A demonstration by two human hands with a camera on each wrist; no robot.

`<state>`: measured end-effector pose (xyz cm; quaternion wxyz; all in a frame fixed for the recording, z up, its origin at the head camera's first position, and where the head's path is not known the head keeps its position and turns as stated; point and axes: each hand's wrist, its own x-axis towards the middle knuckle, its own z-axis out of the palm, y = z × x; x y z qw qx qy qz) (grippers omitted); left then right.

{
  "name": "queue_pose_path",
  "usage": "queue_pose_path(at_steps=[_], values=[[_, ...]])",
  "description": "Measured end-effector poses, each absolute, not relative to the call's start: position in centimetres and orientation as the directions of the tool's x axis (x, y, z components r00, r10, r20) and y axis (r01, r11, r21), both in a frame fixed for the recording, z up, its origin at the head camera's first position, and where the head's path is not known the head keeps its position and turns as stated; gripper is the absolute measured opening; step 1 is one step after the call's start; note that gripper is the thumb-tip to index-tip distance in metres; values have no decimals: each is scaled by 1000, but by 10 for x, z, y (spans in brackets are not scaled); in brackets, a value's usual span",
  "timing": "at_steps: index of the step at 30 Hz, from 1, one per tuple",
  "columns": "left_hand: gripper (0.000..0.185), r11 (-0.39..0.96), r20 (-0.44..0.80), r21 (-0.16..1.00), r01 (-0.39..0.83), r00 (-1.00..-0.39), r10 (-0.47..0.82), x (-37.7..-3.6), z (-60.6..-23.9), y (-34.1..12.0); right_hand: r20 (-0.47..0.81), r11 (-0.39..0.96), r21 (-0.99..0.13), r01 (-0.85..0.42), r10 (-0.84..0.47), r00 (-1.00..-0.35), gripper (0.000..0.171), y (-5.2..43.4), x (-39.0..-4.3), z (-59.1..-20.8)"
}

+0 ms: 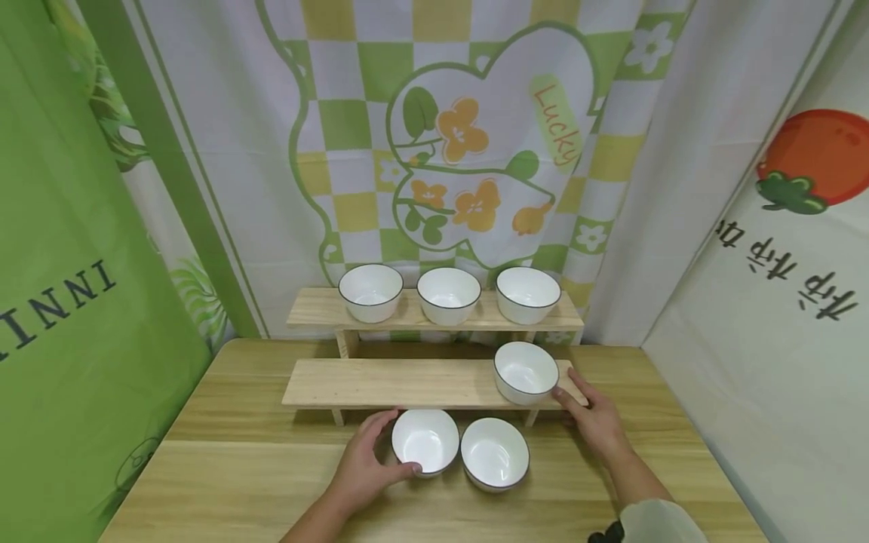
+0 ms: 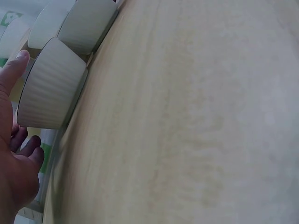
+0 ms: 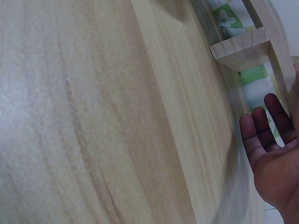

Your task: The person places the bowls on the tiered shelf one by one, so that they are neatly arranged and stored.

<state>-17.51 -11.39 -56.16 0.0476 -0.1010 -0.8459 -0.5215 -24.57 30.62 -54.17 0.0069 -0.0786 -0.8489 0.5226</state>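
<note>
1. The left hand (image 1: 363, 467) is curved round the near-left bowl (image 1: 425, 441) on the table (image 1: 231, 467); thumb and fingers are spread along its rim and wall, touching it, though a firm clamp cannot be confirmed; in the left wrist view the ribbed wall (image 2: 49, 91) is seen just beyond the thumb.
2. The right hand (image 1: 592, 418) is laid by the bowl on the lower shelf (image 1: 526, 371), fingertips at its rim; its fingers are straight and slightly apart, curled round nothing.
3. A second table bowl (image 1: 495, 452) is seen touching or nearly touching the gripped one; a knock or chip could be caused if the first is lifted at a slant.
4. The shelf bowl sits near the right end of the lower shelf (image 1: 394, 383); it could be pushed off by a careless nudge.
5. Three bowls (image 1: 448, 296) are lined along the upper shelf (image 1: 319, 308), well apart from both hands.
</note>
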Motion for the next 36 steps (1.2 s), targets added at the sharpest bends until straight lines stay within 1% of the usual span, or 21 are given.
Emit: queue_pose_path(at_steps=[4,8,12,18,22,29,36], values=[[107,459,147,869,185,-982,118,-173,-564,-113,-76,448,-884,131,139,-987,80,307,-245,-540],[116,479,148,857,190,-981,124,-172,-565,-110,-78,465,-875,137,145,-986,80,307,-246,-540],[122,490,157,847,206,-978,140,-172,-567,-106,-77,472,-871,138,147,-986,79,308,-246,-540],[129,503,133,845,179,-983,127,-173,-569,-100,-75,471,-871,137,148,-986,80,307,-247,-541],[128,496,144,848,187,-982,125,-174,-569,-99,-85,454,-880,143,146,-986,81,307,-247,-541],[122,418,127,891,175,-982,142,-175,-568,-96,-90,454,-879,146,143,-986,81,306,-246,-540],[121,447,154,873,193,-980,123,-174,-567,-96,-88,449,-882,146,146,-985,81,306,-245,-539]])
